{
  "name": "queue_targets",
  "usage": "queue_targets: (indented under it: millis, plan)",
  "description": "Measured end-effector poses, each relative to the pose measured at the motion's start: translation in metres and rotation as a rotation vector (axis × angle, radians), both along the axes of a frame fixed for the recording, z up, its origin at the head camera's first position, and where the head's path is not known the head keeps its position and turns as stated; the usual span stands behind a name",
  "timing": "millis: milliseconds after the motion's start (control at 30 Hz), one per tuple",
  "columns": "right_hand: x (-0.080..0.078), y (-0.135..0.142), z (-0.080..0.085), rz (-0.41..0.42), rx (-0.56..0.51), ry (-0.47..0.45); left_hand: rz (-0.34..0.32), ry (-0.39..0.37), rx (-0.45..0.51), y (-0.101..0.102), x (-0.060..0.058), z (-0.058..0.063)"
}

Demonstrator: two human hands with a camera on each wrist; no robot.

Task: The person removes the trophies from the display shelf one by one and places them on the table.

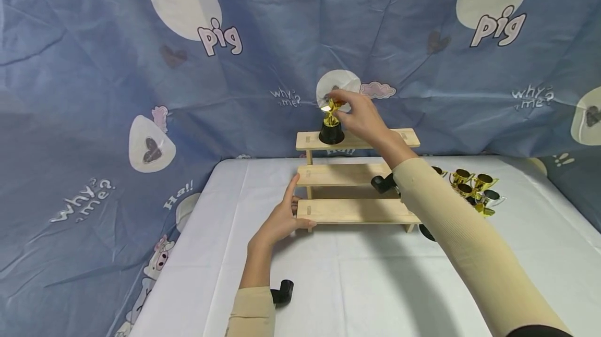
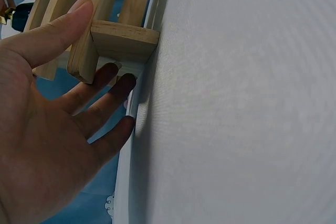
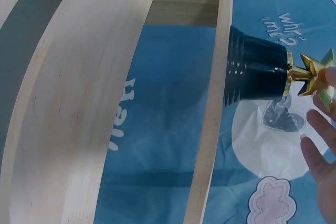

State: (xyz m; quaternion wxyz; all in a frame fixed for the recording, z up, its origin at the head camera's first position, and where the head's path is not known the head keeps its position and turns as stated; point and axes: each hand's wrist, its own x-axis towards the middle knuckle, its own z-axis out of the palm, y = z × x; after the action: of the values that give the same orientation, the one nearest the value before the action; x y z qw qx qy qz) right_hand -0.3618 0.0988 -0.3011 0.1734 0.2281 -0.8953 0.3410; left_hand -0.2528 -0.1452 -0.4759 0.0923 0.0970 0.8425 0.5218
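A three-tier wooden shelf stand [image 1: 357, 212] stands on the table. At the left end of its top tier is a small gold star trophy [image 1: 331, 132] with a black base. My right hand [image 1: 363, 118] pinches the trophy by its star. In the right wrist view, the trophy's black base [image 3: 257, 66] meets the top board, upright relative to it. My left hand [image 1: 277, 222] grips the left end of the stand's lowest tier. The left wrist view shows its thumb [image 2: 65, 27] over the board and the other fingers spread below and beside it.
Several gold and silver cup trophies [image 1: 483, 183] cluster on the white tablecloth [image 1: 338, 274] right of the stand, partly behind my right sleeve. A dark round object [image 1: 426, 232] shows by the stand's right front leg. A blue patterned cloth [image 1: 263, 29] hangs behind.
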Motion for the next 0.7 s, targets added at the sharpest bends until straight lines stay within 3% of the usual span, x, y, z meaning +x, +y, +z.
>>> queue_targets:
  millis: [300, 700]
  plan:
    - [0.0030, 0.0004, 0.0012, 0.003, -0.041, 0.014, -0.002, -0.001, 0.009, 0.0013, 0.0036, 0.0047]
    - [0.0040, 0.0016, 0.0018, 0.017, -0.079, -0.006, 0.001, 0.004, 0.009, 0.0011, 0.0013, 0.0005]
